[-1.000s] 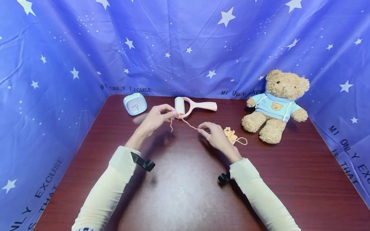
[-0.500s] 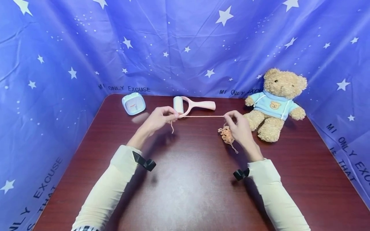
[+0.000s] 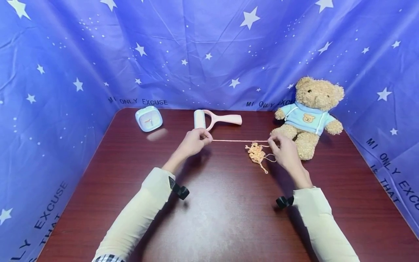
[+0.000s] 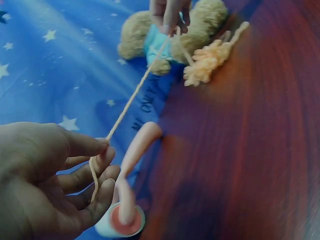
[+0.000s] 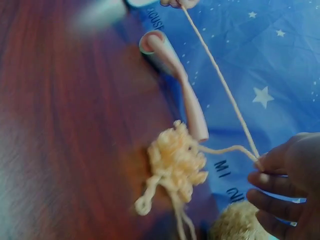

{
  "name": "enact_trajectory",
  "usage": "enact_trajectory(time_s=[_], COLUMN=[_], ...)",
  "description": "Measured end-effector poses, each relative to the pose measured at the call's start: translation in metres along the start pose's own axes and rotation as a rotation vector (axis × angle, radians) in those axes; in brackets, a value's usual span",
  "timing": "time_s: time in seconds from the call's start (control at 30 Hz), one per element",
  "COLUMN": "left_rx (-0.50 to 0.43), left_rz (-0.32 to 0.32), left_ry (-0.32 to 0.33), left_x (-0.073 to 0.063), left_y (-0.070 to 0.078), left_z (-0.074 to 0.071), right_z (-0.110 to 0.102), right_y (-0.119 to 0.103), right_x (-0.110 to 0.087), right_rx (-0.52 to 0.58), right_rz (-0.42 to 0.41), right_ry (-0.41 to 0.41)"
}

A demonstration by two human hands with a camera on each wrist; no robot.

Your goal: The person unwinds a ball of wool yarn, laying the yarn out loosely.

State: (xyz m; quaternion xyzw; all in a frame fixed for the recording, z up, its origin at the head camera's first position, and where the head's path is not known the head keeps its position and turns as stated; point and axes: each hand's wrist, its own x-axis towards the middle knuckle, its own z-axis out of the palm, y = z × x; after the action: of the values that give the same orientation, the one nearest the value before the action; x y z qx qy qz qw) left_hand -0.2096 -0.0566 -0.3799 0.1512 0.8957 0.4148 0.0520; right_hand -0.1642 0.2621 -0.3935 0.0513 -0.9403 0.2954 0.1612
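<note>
A strand of peach yarn [image 3: 240, 141] runs straight and taut between the two hands. The left hand [image 3: 195, 141] pinches one end between thumb and forefinger; in the left wrist view a short tail of yarn [image 4: 95, 175] hangs over its fingers. The right hand [image 3: 285, 151] pinches the strand farther along, in front of the teddy bear. From there the yarn leads to a crocheted peach piece [image 3: 256, 153] beside the right hand. Loops and loose tails stick out of this piece, seen closely in the right wrist view, where the right hand [image 5: 287, 182] has its other fingers spread.
Behind the left hand lies a lint roller [image 3: 226, 119] with a pink handle. A pale blue clock [image 3: 148, 119] stands at the back left of the table [image 3: 209, 218]. The teddy bear [image 3: 309, 116] in a blue top sits at the back right, against the starry curtain [image 3: 209, 54].
The right hand has moved right, drawing the slack yarn taut. Both hands have then come nearer the front, the left one also shifting right. The crocheted piece has turned, with its tails now pointing forward.
</note>
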Motion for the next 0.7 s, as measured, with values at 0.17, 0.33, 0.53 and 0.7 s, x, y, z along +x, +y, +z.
enact_trajectory(time_s=[0.17, 0.33, 0.53, 0.7], left_rx=[0.062, 0.119, 0.135, 0.238], left_rz=[0.018, -0.017, -0.022, 0.045], left_ry=[-0.008, -0.027, -0.022, -0.032], left_x=[0.004, 0.004, 0.005, 0.005], left_y=[0.000, -0.004, -0.008, -0.014], left_z=[0.021, 0.036, 0.046, 0.051], right_z=[0.001, 0.005, 0.006, 0.005], right_y=[0.008, 0.012, 0.014, 0.015], right_x=[-0.008, -0.012, -0.012, -0.011], right_rx=[-0.092, -0.147, -0.167, -0.189], right_rz=[0.032, 0.034, 0.057, 0.076], right_ry=[-0.089, -0.141, -0.132, -0.206])
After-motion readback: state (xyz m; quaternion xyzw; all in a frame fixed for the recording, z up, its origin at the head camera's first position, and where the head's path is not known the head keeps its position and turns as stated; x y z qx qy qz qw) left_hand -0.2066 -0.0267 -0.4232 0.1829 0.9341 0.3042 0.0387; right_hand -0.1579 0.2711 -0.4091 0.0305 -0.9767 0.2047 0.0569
